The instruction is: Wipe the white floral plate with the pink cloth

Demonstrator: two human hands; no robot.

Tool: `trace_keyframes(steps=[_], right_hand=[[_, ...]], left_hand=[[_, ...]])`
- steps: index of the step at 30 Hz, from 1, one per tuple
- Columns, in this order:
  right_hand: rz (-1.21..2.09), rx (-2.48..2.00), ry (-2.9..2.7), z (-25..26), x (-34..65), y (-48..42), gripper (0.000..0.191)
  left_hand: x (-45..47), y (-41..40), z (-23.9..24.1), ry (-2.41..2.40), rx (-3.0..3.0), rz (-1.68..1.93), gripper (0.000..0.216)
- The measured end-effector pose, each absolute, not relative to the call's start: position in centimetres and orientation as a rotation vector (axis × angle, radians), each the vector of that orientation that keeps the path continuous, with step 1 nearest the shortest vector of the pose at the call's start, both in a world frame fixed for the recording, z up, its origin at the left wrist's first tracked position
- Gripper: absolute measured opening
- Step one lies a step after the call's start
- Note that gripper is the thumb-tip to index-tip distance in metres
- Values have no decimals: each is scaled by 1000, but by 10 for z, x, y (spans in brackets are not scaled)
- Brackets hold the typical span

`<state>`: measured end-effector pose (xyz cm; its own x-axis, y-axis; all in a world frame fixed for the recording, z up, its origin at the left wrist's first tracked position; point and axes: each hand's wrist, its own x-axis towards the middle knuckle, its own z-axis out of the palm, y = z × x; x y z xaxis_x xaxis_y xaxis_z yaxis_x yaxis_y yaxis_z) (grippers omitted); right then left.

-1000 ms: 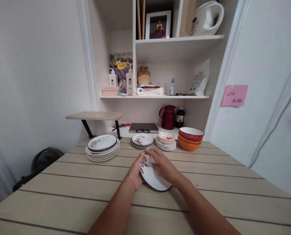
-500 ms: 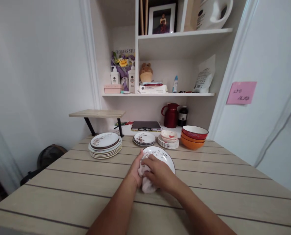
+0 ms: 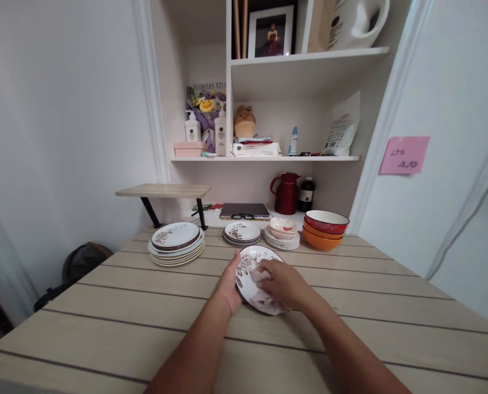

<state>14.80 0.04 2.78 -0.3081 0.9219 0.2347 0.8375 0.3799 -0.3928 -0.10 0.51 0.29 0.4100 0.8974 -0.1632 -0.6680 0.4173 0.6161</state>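
Note:
A white plate [image 3: 246, 276] with a brown rim and brown flower pattern is held tilted above the wooden table. My left hand [image 3: 229, 284] grips its left edge, thumb up along the rim, the other fingers hidden beneath. My right hand [image 3: 285, 283] is closed on a pale pinkish cloth [image 3: 264, 298] and presses it against the plate's face, right of the flower pattern. Part of the cloth hangs over the plate's lower part. The plate's right edge is partly covered by my right hand.
Behind the plate stand a small plate stack [image 3: 242, 232], small white dishes [image 3: 282, 241] topped by pink-patterned bowls, and stacked red and orange bowls [image 3: 325, 230]. A taller plate stack [image 3: 176, 243] is at the left, near a wooden riser [image 3: 164, 190]. A red jug [image 3: 286, 193] stands farther back.
My right hand has moved the cloth rightward across the plate, from its left edge toward the middle and right, uncovering the flower pattern. My left hand stays at the left edge.

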Motion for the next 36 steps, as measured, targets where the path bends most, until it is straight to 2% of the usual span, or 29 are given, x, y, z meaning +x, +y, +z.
trace_keyframes(steps=[3,8,15,21,24,29,33,36], right_hand=[[197,-1391,-2120,25,121,1,13],[131,-1372,-1939,23,125,20,17],[236,-1375,-2212,31,151,0,22],[471,-948,-2455,43,130,-27,45],[387,-774,-2434,40,131,-16,51],[152,-1128,-2284,32,147,13,43],[101,-1546,-2254,35,161,9,42],[129,-1632,-2349,40,159,-7,36]], left_hand=[[-1,5,4,529,503,1019,56],[1,6,5,542,513,1042,53],[2,5,2,532,509,1062,54],[-1,3,4,536,475,1071,51],[0,4,5,532,465,1080,46],[2,7,4,506,484,1070,50],[2,7,2,504,496,1064,55],[1,7,1,506,496,1054,58]])
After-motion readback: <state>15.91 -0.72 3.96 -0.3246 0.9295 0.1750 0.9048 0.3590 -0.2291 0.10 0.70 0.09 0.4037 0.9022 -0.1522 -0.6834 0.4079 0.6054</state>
